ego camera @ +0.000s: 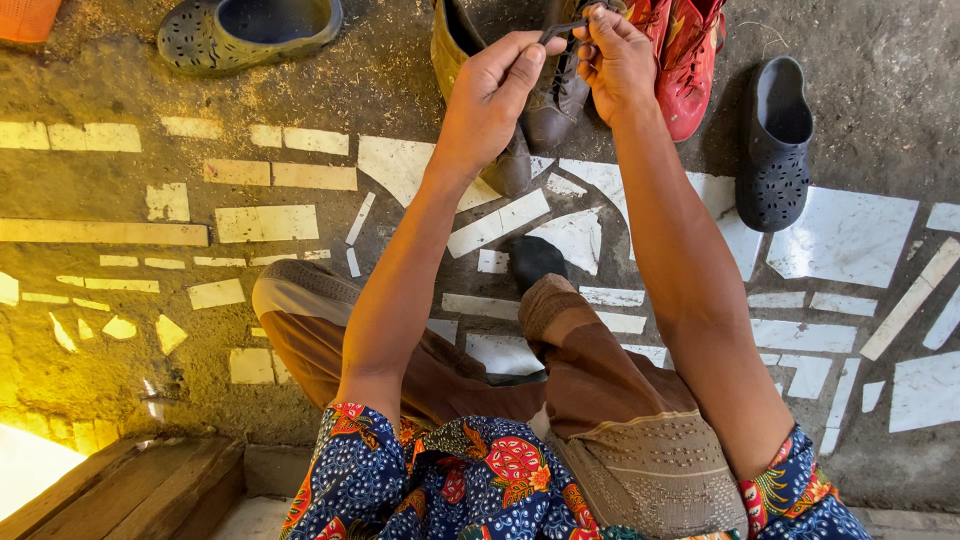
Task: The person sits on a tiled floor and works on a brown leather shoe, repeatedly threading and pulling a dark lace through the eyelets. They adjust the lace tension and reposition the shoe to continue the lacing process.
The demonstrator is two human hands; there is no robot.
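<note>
Your left hand (490, 90) and right hand (615, 60) are raised ahead of you, fingers pinched narrow on a dark shoelace (562, 30) stretched between them. The lace runs down to the brown boot (555, 100) standing on the floor (300, 80) directly below. Judged from this view, lacing is under way; how many eyelets remain cannot be determined. Beside the boot stand a red shoe (690, 70) and a dark perforated clog (775, 140); an olive clog (250, 30) lies further left. No packages, labels or signs are visible.
</note>
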